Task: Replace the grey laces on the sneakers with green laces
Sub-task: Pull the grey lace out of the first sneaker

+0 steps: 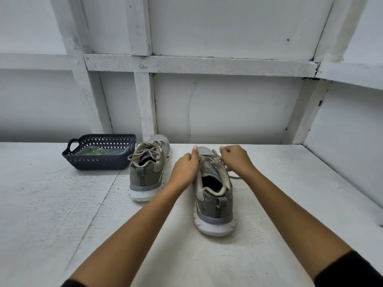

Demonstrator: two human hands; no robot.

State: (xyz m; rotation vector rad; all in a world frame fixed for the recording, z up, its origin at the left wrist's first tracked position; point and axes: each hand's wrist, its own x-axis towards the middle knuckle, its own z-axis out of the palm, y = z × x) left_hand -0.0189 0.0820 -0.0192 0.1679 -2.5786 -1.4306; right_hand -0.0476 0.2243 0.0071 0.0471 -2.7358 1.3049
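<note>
hands clamp on the near sneaker (215, 204): left hand (184, 170) grips its side, right hand (234, 158) seems to pinch the grey lace (234, 176).

The left hand (184, 169) covers the left side of the nearer grey-and-beige mesh sneaker (215, 204). Its fingers curl out of sight, so whether they grip cannot be told. The right hand (234, 158) pinches the grey lace (234, 177), fingertips buried in the lacing; which strand cannot be told. Both hands hide most of that sneaker's toe. In the dark blue perforated plastic basket (99, 162), a green item in clear wrap (93, 151) is half hidden by the wall and too indistinct to identify. Black sleeves (352, 270) are cut off by the lower edge.
</note>
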